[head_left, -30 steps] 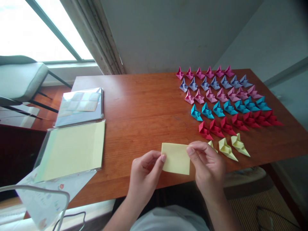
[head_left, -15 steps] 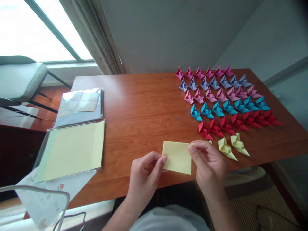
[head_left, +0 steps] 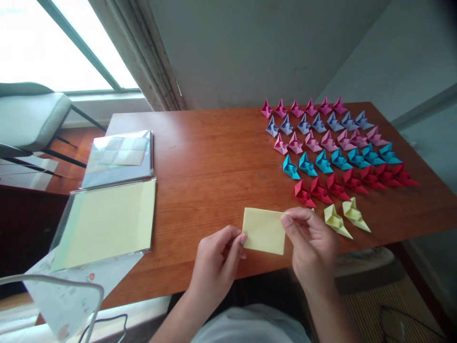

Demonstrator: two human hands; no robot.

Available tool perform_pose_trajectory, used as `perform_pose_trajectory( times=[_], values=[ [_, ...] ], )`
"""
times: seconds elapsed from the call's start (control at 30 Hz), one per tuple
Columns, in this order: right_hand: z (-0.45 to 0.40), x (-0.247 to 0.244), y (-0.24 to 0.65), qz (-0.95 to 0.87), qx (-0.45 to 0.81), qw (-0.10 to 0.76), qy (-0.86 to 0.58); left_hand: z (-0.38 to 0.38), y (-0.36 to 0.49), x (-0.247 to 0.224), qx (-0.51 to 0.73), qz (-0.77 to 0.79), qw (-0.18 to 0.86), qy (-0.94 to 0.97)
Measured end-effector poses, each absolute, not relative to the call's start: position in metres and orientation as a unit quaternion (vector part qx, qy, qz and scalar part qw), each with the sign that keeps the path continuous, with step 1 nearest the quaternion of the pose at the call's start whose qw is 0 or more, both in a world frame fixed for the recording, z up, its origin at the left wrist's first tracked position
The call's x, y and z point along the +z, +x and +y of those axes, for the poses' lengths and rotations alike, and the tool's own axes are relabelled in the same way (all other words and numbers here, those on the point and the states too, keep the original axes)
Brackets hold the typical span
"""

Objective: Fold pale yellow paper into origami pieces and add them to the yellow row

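A pale yellow square of paper (head_left: 264, 231) is held up above the table's front edge, between both hands. My left hand (head_left: 219, 259) pinches its left edge between thumb and fingers. At its upper right corner, my right hand (head_left: 312, 250) has thumb and fingertips closed on the paper. Just beyond my right hand stand two folded yellow paper pieces (head_left: 337, 221), and the tip of another peeks out behind the hand. Behind these runs a row of red folded pieces (head_left: 337, 186).
Rows of blue (head_left: 323, 162), light pink (head_left: 312, 141), lavender (head_left: 303, 125) and deep pink folded pieces (head_left: 296, 109) fill the table's right side. On the left lie a pack of yellow paper (head_left: 110, 224) and another clear-sleeved pack (head_left: 116, 157). A white tube (head_left: 71, 281) curves at lower left.
The yellow paper has risen very slightly and its lower edge tilts a little. Both hands keep their pinch on it; the folded pieces have not moved.
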State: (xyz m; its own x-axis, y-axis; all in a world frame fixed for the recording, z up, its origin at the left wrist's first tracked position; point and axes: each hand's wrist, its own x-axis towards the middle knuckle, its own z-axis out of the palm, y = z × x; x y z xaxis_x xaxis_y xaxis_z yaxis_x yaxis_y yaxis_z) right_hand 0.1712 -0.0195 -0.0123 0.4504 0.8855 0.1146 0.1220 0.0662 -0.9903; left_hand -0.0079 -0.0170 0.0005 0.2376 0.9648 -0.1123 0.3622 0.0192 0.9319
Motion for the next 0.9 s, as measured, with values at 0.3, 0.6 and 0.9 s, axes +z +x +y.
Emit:
perform_pose_trajectory(
  times=[0.3,0.6,0.9],
  values=[
    [-0.019,-0.012,0.171,-0.403,0.324,0.604,-0.607,-0.020,-0.011,-0.005,0.261,0.526,0.416,0.694],
    [-0.019,-0.013,0.176,-0.376,0.410,0.560,-0.614,-0.018,-0.016,-0.001,0.302,0.506,0.460,0.664],
    [-0.023,0.003,0.164,-0.382,0.485,0.506,-0.602,-0.007,-0.010,0.005,0.416,0.526,0.579,0.463]
  ],
)
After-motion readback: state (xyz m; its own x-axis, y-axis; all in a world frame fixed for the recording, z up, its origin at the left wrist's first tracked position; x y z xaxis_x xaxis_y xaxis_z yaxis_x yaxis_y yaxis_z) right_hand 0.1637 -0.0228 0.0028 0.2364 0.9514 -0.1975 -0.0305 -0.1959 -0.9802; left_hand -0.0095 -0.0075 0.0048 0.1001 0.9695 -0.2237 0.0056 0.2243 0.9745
